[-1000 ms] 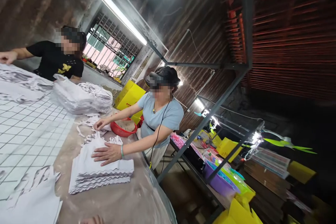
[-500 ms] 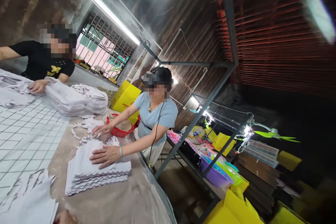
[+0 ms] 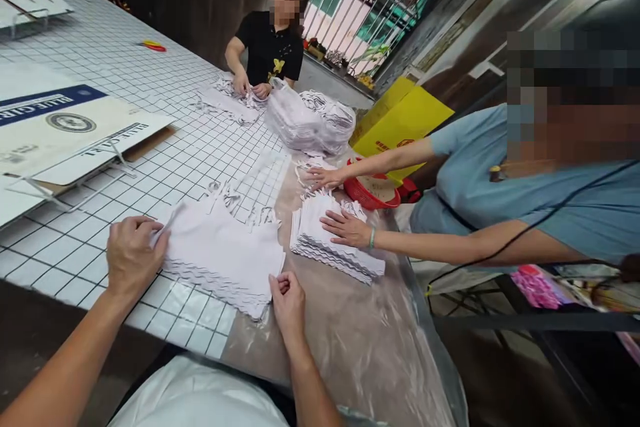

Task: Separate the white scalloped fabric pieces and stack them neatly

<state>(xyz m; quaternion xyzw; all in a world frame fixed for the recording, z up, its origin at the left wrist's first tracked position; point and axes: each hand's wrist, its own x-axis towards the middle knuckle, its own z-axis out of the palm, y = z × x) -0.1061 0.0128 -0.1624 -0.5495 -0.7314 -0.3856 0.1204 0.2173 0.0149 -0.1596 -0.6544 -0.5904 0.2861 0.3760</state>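
Observation:
A stack of white cut paper sheets (image 3: 220, 250) lies on the table right in front of me. My left hand (image 3: 131, 255) rests on its left corner, fingers curled and pinching up the edge of the top sheet. My right hand (image 3: 286, 300) is at the stack's right corner, fingers closed in a pinch on the paper edge. A second white stack (image 3: 333, 240) lies to the right, under the hand of a person in a light blue shirt (image 3: 525, 193).
The table has a white grid surface (image 3: 165, 100) and a plastic-covered part (image 3: 360, 340). Printed flat cardboard (image 3: 65, 133) lies at left. A red basket (image 3: 373, 192), bagged white paper (image 3: 310, 120) and a yellow box (image 3: 400, 123) stand further back. A person in black (image 3: 267, 47) works at the far end.
The view swung down and left from the shelves and co-workers onto the table. Both my hands and the paper stack in front of me came into sight.

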